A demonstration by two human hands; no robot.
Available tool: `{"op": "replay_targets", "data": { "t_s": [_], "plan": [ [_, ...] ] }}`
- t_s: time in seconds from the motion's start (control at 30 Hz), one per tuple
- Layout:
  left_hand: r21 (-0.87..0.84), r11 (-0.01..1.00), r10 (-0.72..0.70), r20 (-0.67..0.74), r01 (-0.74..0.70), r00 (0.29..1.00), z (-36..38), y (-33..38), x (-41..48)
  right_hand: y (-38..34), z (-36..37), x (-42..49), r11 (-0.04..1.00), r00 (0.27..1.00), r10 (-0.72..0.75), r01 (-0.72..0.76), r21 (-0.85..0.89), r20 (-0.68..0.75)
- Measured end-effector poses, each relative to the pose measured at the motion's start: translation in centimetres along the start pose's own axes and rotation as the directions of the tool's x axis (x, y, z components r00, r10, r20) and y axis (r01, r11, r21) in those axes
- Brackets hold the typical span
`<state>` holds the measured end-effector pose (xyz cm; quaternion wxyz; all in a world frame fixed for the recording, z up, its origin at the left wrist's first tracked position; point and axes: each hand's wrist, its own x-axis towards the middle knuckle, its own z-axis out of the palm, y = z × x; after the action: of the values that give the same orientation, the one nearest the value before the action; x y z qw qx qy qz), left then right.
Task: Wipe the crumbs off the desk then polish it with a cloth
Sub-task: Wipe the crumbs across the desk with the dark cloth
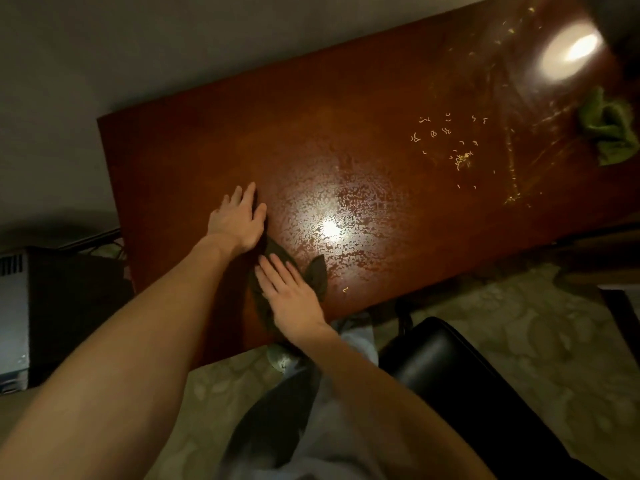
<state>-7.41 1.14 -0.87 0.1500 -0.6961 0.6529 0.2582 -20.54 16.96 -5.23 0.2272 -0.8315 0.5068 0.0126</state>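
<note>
A dark brown desk (311,140) fills the upper view, its top glossy with wet-looking streaks. My right hand (291,296) lies flat, fingers straight, pressing a dark cloth (317,271) onto the desk near its front edge. My left hand (239,220) rests flat on the bare desk just beyond it, fingers straight. Pale crumbs (450,140) are scattered over the right half of the desk. A crumpled green cloth (609,129) lies at the far right edge. One crumb (345,289) sits near the front edge.
A black chair (467,375) stands at the lower right beside the desk. A dark box-like unit (41,306) sits on the floor to the left. Patterned pale carpet (519,323) covers the floor. Lamp glare (578,50) marks the desk's far right corner.
</note>
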Motion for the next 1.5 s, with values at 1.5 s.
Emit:
{"op": "replay_targets", "data": {
  "t_s": [1.5],
  "plan": [
    [0.049, 0.95, 0.307, 0.04, -0.309, 0.951, 2.8, 18.8, 1.8, 30.3, -7.9, -11.1, 0.996, 0.992, -0.059, 0.052, -0.066, -0.112]
  ]
}}
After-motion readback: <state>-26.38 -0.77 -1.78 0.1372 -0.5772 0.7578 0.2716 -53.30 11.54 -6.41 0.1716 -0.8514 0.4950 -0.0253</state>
